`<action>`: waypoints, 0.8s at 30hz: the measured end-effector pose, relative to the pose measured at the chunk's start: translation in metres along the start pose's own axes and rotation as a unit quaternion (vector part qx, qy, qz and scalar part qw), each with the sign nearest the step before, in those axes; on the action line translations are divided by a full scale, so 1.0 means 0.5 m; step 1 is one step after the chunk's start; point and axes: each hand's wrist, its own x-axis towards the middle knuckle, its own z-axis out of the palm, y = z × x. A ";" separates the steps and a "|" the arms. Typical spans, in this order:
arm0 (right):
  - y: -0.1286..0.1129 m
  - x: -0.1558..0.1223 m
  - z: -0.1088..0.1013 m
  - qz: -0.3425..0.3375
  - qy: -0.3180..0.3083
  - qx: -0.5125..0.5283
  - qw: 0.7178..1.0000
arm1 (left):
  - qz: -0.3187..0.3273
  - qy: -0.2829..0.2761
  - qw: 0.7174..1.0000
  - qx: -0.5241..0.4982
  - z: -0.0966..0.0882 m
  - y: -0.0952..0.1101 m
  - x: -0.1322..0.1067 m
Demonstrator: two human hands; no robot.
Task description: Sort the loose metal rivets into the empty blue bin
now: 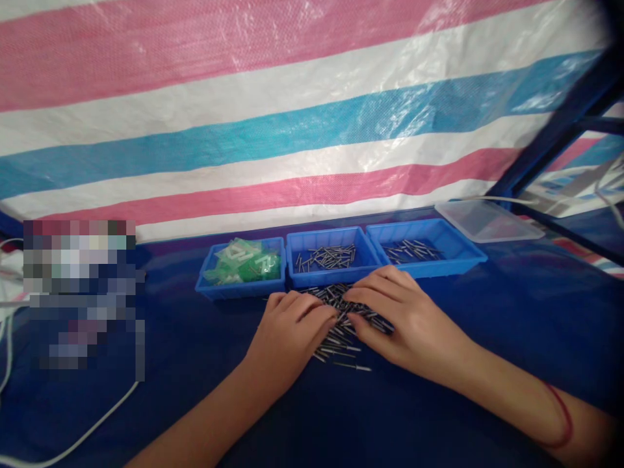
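Observation:
A loose pile of blind rivets (336, 335) lies on the dark blue surface between my hands. My left hand (295, 325) rests on the pile's left side, fingers bent over it and thumb pointing right; some fingertips are hidden. Over the right side is my right hand (397, 315), its thumb and fingers apart and touching rivets, with nothing seen gripped. Just behind the pile, a blue bin (312, 278) holds more rivets. The right-hand blue bin (441, 263) has a smaller batch of them. Small clear and green plastic bags (244, 260) fill the left blue bin (238, 289).
A translucent plastic lid (487, 221) lies at the back right. Striped plastic sheeting (273, 143) hangs behind the bins, beside a dark blue frame post (550, 117). A white cable (92, 429) curves across the left of the table (185, 364); a blurred-out patch sits there too.

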 end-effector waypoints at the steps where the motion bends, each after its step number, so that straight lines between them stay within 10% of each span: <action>1: -0.001 0.000 0.002 0.002 -0.018 0.013 1.000 | -0.020 0.011 0.999 -0.040 -0.002 0.001 0.000; 9: -0.011 0.007 0.014 0.076 -0.030 0.263 0.961 | -0.166 0.066 0.960 -0.217 -0.013 0.026 -0.004; 18: -0.020 -0.004 0.010 0.117 0.029 0.274 0.954 | -0.057 0.040 0.990 -0.125 -0.008 0.033 -0.006; 24: -0.024 -0.004 0.012 0.153 0.028 0.374 0.914 | -0.114 0.032 0.976 -0.181 -0.005 0.043 -0.007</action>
